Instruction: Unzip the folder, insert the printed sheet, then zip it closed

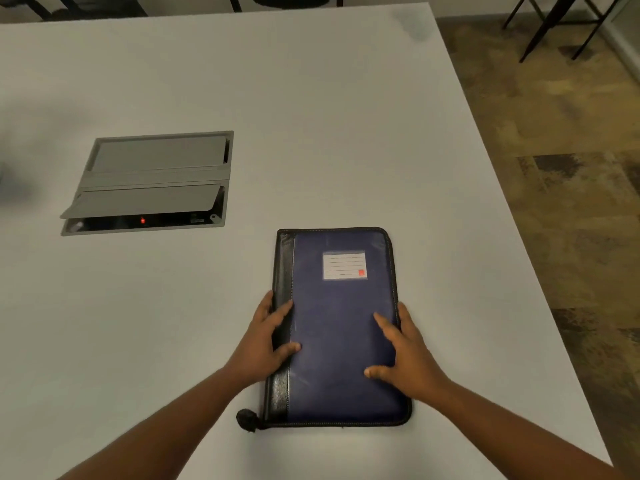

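A dark blue zip folder (332, 306) with a black spine strip and a white label pocket lies flat and closed on the white table (311, 133), near its front edge. Its black zipper pull (246, 420) sticks out at the near left corner. My left hand (266, 341) grips the folder's left spine edge, thumb on the cover. My right hand (403, 351) clasps the right edge, fingers spread on the cover. No printed sheet is in view.
A grey cable box (152, 181) is set into the table at the left, its near flap raised with a red light inside. The table's right edge (512, 202) drops to patterned carpet. Chair legs stand at the far right and behind the table.
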`<state>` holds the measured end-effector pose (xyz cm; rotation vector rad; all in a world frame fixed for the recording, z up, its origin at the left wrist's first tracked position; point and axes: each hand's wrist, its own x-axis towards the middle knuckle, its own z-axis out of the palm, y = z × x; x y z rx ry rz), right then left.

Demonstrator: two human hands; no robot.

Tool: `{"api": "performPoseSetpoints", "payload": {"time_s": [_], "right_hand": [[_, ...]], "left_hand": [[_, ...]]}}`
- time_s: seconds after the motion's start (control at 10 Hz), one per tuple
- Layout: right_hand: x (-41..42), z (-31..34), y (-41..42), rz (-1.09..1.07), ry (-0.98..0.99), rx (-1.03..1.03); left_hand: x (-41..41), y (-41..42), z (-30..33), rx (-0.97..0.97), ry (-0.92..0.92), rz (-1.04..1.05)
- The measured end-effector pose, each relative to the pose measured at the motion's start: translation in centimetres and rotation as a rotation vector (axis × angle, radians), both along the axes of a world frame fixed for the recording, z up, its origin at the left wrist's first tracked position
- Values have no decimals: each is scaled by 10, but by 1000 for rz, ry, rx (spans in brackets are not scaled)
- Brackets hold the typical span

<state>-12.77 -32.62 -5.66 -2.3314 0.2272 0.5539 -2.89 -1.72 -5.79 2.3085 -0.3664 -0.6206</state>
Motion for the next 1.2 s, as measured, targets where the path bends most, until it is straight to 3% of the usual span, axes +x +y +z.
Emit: {"api": "performPoseSetpoints", "payload": {"time_s": [0.2,0.3,0.6,0.7,0.9,1.0,1.1,1.2], "right_hand": [[-73,1,16,173,40,-110],[-86,1,22,164,-39,-121],[-55,4,13,48,-45,101],[-44,3,8,59,-52,-10],[-32,0,7,35,-61,99],[-36,1,8,58,-63,65],[-33,13,7,145,-70,-124],[-25,22,7,136,-160,-230]], "left_hand": [[-94,25,-3,10,49,-95],[-117,32,-1,19,28,-97],[-104,23,-2,57,-98,-59],[-93,17,-4,62,-93,-37],[-79,14,-10,96,-87,-35],[-82,14,-5,110,-66,-35],[-75,6,19,167,8,-30],[-66,2,33,239,-53,-14]]}}
